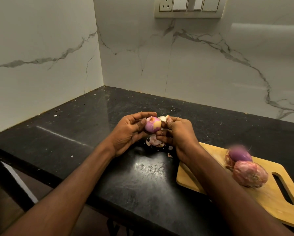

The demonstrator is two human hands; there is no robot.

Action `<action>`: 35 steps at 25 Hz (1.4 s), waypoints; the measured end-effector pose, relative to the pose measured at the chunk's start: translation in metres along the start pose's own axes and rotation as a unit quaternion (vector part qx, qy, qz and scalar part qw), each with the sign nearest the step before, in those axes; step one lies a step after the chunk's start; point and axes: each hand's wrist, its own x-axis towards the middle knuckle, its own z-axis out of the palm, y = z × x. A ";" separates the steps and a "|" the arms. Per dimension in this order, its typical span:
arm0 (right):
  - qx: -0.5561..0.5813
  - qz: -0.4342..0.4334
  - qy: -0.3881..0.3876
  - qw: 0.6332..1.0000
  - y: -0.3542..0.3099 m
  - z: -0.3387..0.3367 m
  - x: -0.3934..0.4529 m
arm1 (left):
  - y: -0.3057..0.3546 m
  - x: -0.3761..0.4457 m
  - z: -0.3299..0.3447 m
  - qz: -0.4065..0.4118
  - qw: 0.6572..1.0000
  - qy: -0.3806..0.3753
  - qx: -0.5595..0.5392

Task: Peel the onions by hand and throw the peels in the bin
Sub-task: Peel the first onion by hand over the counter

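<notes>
above the middle of the black counter (84,126), the left hand (127,132) cupped a half-peeled red onion (152,126) while the right hand (178,133) pinched its loose skin (163,118), which could tear short or scatter onto the peels (153,141) below, no bin in view.

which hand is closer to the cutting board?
Right. The right hand works at the onion just up-left of the board's far corner, its forearm crossing the board's left edge. The left hand holds the onion from the other side, farther left.
</notes>
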 end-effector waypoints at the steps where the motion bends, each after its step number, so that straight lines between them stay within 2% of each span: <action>1: -0.008 -0.010 0.002 1.000 -0.001 -0.001 0.001 | 0.000 0.000 0.000 -0.001 1.000 -0.003 -0.007; 3: -0.028 -0.040 0.001 0.999 -0.002 -0.003 0.003 | -0.001 0.001 0.000 0.001 1.000 0.000 -0.006; 8: -0.083 -0.120 -0.080 0.986 0.003 -0.004 0.000 | -0.004 0.003 -0.002 0.018 0.998 0.057 -0.003; 12: -0.132 -0.191 -0.042 0.972 0.010 -0.008 0.010 | -0.005 0.004 -0.004 0.029 0.998 0.049 0.019; 16: -0.194 -0.250 -0.034 0.948 0.012 -0.010 0.009 | -0.004 0.001 -0.003 0.033 0.996 0.057 0.054; 20: -0.305 -0.311 -0.015 0.900 0.011 -0.009 0.005 | -0.002 -0.002 0.001 0.030 0.995 0.054 0.081; 22: -0.346 -0.327 -0.016 0.879 0.011 -0.008 0.005 | -0.001 -0.003 0.003 0.029 0.995 0.052 0.086; 26: -0.379 -0.339 -0.022 0.861 0.010 -0.008 0.005 | -0.001 -0.004 0.003 0.028 0.995 0.045 0.089; 28: -0.368 -0.337 -0.030 0.866 0.009 -0.009 0.006 | -0.004 -0.002 0.001 0.028 0.995 0.051 0.085; 31: -0.290 -0.284 -0.084 0.910 0.004 -0.015 0.008 | -0.006 0.003 -0.004 0.027 0.996 0.068 0.059; 35: -0.291 -0.289 -0.098 0.907 0.003 -0.019 0.007 | -0.006 0.003 -0.003 0.020 0.997 0.068 0.044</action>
